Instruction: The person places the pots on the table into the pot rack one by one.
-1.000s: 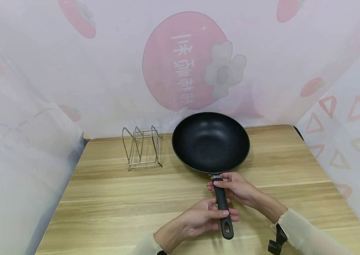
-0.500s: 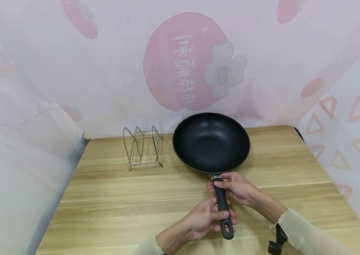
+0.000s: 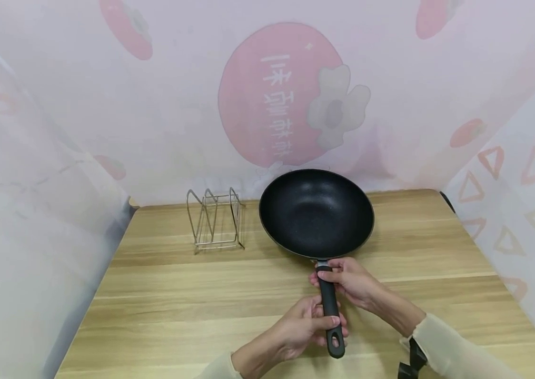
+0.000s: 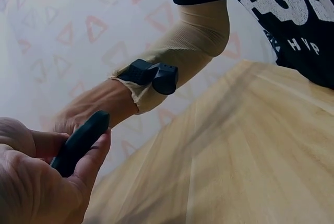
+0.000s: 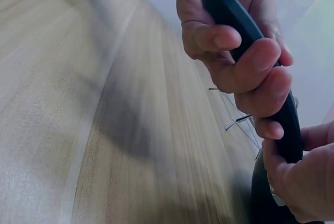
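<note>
1. backdrop cloth (image 3: 154, 121), pale pink with a big round fruit print and small red fruits, wraps the back and both sides of the table.
2. wooden table (image 3: 177, 305), light grain, fills the lower half of the head view; it also shows blurred under both wrist views.
3. black pan (image 3: 316, 212) sits on the table at the far centre, bowl facing up, just right of the rack, with its handle pointing toward the person.
4. wire rack (image 3: 215, 220), thin metal, stands upright on the table near the back edge, close to the pan rim but apart from it.
5. pan handle (image 3: 330, 308), black with a hanging hole at its near end, runs from the rim down between both hands.
6. right hand (image 3: 350, 280) grips the upper handle just below the rim, fingers curled round it.
7. left hand (image 3: 303, 326) grips the lower handle near the hole, fingers wrapped round it and thumb on top, plain in the right wrist view.
8. beige sleeves cover both forearms; a small black clip (image 4: 154, 75) sits at the right wrist cuff.
</note>
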Demonstrator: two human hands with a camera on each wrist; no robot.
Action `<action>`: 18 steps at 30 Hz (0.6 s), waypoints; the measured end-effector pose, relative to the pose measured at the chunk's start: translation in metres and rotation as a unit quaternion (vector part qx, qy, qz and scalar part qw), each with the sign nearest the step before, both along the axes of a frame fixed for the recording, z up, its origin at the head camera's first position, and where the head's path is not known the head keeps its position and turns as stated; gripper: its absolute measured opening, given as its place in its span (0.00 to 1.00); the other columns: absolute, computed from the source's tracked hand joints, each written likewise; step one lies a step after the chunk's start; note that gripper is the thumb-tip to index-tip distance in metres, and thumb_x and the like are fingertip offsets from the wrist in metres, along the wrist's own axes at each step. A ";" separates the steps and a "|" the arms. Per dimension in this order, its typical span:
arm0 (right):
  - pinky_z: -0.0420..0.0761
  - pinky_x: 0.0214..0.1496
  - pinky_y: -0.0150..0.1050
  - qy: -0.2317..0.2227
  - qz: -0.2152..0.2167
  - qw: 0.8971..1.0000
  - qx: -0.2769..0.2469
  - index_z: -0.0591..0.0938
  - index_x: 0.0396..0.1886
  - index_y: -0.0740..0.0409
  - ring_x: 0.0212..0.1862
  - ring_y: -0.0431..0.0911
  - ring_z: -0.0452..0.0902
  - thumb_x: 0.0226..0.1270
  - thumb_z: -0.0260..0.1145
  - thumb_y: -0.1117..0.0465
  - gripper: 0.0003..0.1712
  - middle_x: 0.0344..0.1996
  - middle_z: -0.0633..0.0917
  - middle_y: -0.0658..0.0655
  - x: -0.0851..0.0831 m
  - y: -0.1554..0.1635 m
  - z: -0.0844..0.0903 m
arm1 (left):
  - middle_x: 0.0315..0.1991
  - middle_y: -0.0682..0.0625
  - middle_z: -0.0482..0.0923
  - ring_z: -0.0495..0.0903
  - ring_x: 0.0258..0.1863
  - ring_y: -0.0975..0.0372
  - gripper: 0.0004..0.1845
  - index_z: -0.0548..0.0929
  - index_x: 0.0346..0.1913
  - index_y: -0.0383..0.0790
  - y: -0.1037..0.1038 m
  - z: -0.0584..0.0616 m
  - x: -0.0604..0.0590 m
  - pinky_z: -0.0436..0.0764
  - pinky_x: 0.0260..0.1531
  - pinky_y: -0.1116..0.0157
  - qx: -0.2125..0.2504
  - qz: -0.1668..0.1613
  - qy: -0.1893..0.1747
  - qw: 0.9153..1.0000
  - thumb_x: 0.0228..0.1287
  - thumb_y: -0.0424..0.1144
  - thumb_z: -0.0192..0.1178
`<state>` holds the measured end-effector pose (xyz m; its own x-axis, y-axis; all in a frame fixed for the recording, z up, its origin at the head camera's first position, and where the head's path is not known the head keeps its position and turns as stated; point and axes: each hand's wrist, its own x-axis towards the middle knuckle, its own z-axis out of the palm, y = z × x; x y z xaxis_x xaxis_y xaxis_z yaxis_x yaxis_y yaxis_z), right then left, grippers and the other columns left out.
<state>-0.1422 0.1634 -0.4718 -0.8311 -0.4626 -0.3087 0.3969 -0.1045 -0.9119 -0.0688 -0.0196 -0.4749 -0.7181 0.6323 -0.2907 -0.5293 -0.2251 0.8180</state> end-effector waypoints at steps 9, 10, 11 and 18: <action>0.87 0.56 0.37 0.019 -0.010 0.999 0.039 0.68 0.61 0.86 0.47 0.44 0.90 0.78 0.62 0.73 0.22 0.47 0.89 0.70 0.007 -0.002 0.002 | 0.39 0.47 0.87 0.90 0.38 0.61 0.17 0.72 0.62 0.30 0.000 -0.001 0.005 0.91 0.43 0.57 -0.036 0.004 0.032 0.999 0.75 0.25 0.61; 0.87 0.55 0.37 0.024 -0.011 0.999 0.047 0.68 0.61 0.86 0.47 0.45 0.90 0.77 0.63 0.73 0.22 0.48 0.88 0.72 0.007 -0.003 0.002 | 0.40 0.46 0.87 0.90 0.39 0.60 0.19 0.71 0.64 0.29 0.000 -0.001 0.006 0.91 0.42 0.58 -0.041 0.006 0.037 0.998 0.75 0.25 0.61; 0.88 0.55 0.37 0.029 -0.011 0.998 0.057 0.69 0.60 0.85 0.46 0.46 0.90 0.76 0.65 0.73 0.22 0.48 0.88 0.72 0.008 -0.004 0.002 | 0.40 0.45 0.87 0.90 0.39 0.60 0.21 0.70 0.66 0.29 0.000 -0.002 0.007 0.91 0.42 0.59 -0.046 0.009 0.040 0.998 0.75 0.25 0.61; 0.88 0.46 0.35 0.090 -0.012 0.989 0.121 0.76 0.50 0.79 0.43 0.49 0.91 0.71 0.71 0.70 0.17 0.39 0.91 0.65 0.011 -0.009 0.004 | 0.41 0.39 0.87 0.92 0.41 0.51 0.29 0.66 0.72 0.27 0.001 -0.007 0.013 0.90 0.42 0.61 -0.086 0.027 0.100 0.991 0.72 0.24 0.63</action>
<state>-0.1313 0.1539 -0.4682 -0.8926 -0.3728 -0.2536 0.2258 0.1173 -0.9671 -0.0563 -0.0189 -0.4816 -0.8039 0.5441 -0.2403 -0.3443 -0.0962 0.9339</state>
